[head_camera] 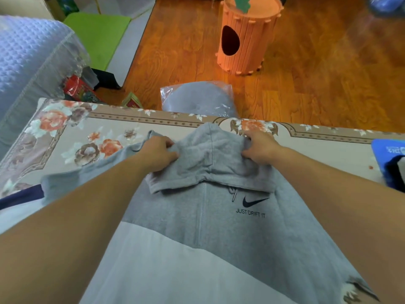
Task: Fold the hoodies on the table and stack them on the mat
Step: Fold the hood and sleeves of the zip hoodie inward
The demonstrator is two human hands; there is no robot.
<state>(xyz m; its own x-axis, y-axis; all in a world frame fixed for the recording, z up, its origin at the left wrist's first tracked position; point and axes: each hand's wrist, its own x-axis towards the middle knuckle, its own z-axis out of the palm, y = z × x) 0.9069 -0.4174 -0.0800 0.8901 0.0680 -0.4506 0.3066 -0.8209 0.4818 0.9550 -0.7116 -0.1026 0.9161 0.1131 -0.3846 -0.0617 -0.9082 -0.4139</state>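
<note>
Two hands, left hand (158, 152) and right hand (259, 148), fingers gripping one grey hoodie (221, 218).

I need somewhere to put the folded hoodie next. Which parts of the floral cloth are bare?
Bare: the floral cloth left of the left hand, up to its far border, and the strip beyond the right hand toward the blue item. The grey hoodie crowds the near middle.

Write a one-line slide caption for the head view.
Both hands, left and right, grip the hood of a grey hoodie.
</note>
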